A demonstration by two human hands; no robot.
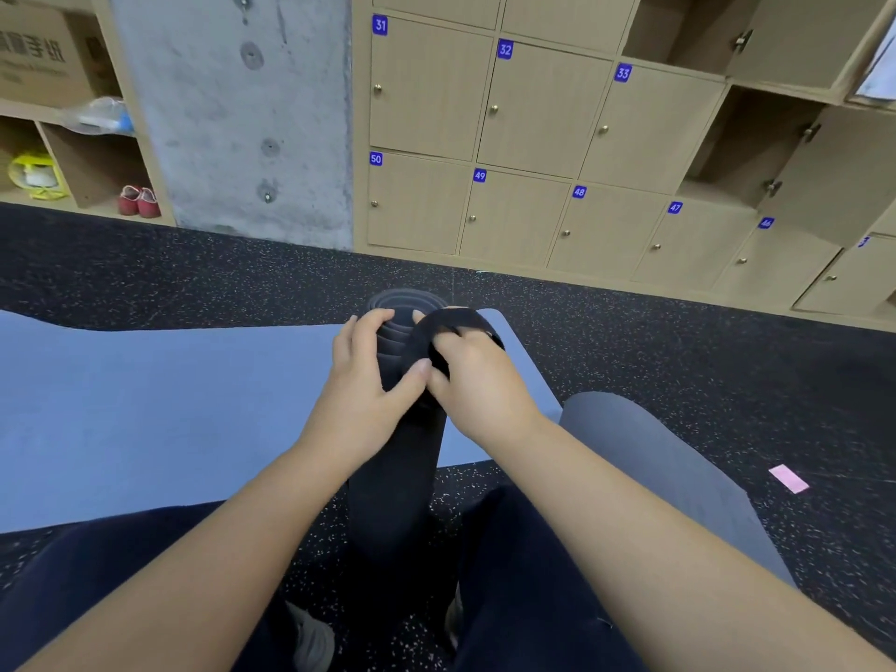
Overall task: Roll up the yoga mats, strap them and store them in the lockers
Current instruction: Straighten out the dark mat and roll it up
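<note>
the rolled black mat stands nearly on end between the person's knees, its spiral top end toward the lockers. the left hand grips the roll just below its top, fingers curled over the rim. the right hand holds a black strap, pulling its loop over the top end.

handling, judged: the mat looks soft and springy, light enough for one hand, and likely to unwind if released, so the hold should stay around the barrel near the end. the strap is limp and probably stretchy; best taken by its edge.

a blue mat lies flat on the floor behind, and a grey roll lies at the right.

hidden: the roll's foot is lost in shadow between the legs. black on black, the strap's lower edge cannot be separated from the mat.
</note>
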